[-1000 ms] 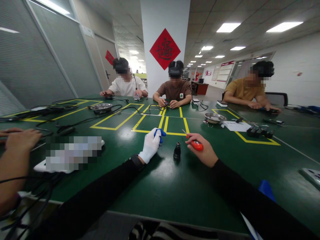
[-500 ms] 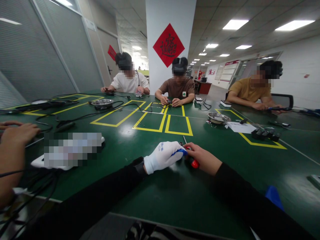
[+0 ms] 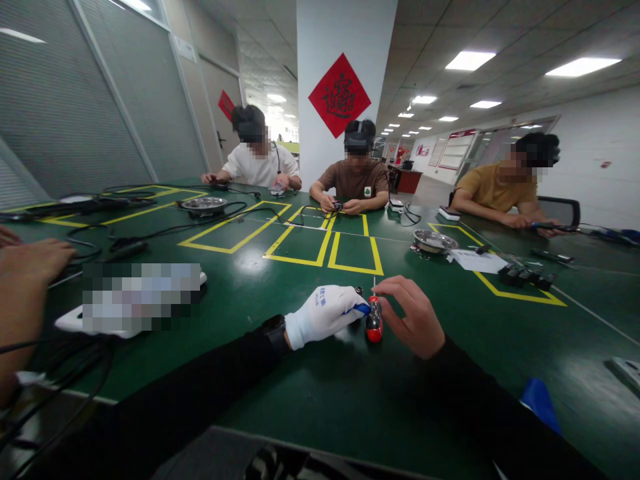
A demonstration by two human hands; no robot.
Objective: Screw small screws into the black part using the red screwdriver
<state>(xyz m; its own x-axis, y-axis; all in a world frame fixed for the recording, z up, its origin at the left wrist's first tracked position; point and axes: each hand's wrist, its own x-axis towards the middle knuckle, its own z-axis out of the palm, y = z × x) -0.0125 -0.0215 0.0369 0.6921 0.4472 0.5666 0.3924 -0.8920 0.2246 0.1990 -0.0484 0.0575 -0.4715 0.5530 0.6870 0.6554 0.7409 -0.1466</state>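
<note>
My left hand (image 3: 330, 311) wears a white glove with blue fingertips. Its fingers are pinched together, and a small dark, round-ended piece (image 3: 359, 291) shows just past them; its kind is hidden by the glove. Right beside those fingertips is a screwdriver (image 3: 374, 321) with a red and black handle, its thin metal shaft pointing away from me. My right hand (image 3: 413, 313) is bare, with fingers curved and apart around the screwdriver's right side. The index fingertip is close to the shaft; whether it touches I cannot tell.
A white case (image 3: 70, 323), partly blurred out, lies left near another person's hand (image 3: 43, 263). Metal bowls (image 3: 436, 241) (image 3: 203, 206), cables, white paper (image 3: 477, 260) and black parts (image 3: 525, 275) lie farther off. Three people sit opposite. A blue item (image 3: 543, 405) is at right.
My right hand has loosened from the screwdriver and moved slightly right, fingers spreading. The screwdriver handle now shows fully and points more directly toward me. My left hand stays pinched.
</note>
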